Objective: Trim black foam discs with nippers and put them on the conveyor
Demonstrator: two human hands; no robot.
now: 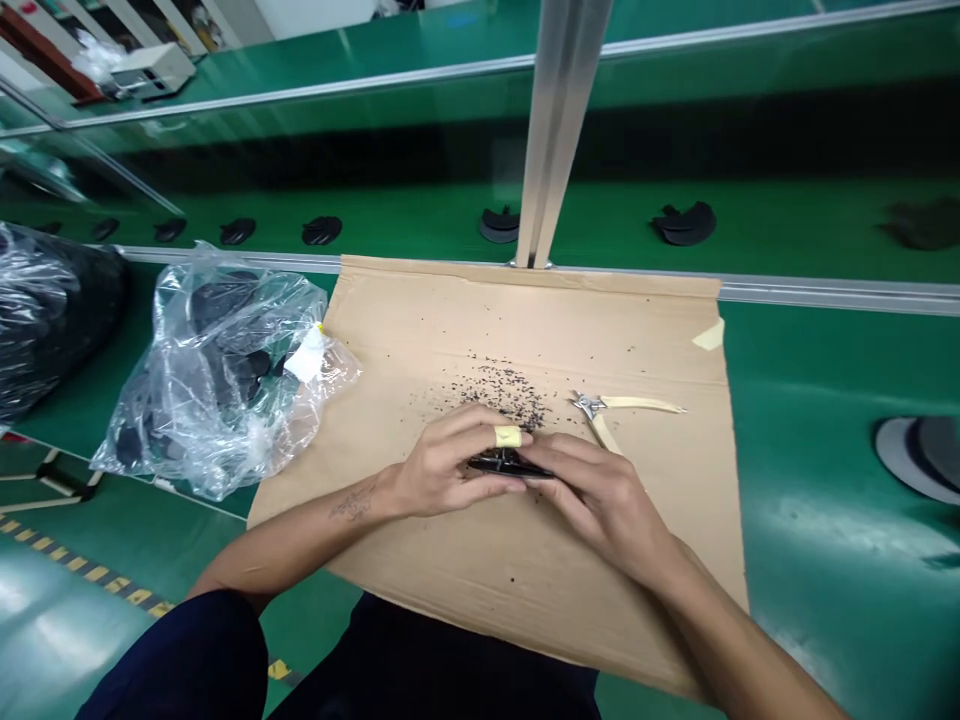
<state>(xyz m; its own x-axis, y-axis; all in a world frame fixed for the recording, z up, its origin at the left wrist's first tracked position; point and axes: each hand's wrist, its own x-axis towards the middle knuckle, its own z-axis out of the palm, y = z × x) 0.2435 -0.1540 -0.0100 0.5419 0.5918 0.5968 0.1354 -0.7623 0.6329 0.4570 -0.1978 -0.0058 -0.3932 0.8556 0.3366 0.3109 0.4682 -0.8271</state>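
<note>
A thin black plastic part (pixel 510 466) is held between both hands over a cardboard sheet (pixel 420 550). My left hand (pixel 457 462) grips its left side, with yellow tape round one finger. On the right side, my right hand (pixel 600 490) pinches the same part. Small black scraps (pixel 506 390) lie scattered on the cardboard just beyond the hands. Cutters with pale yellow handles (pixel 637 403) rest behind my right hand, jaws pointing left; one handle runs down towards the hand.
A clear plastic bag of black parts (pixel 225 380) lies left of the cardboard, with a darker full bag (pixel 52 310) farther left. A metal post (pixel 559 130) rises behind the cardboard. Black curved parts (pixel 686 224) line the back. Another curved part (pixel 922 455) sits far right.
</note>
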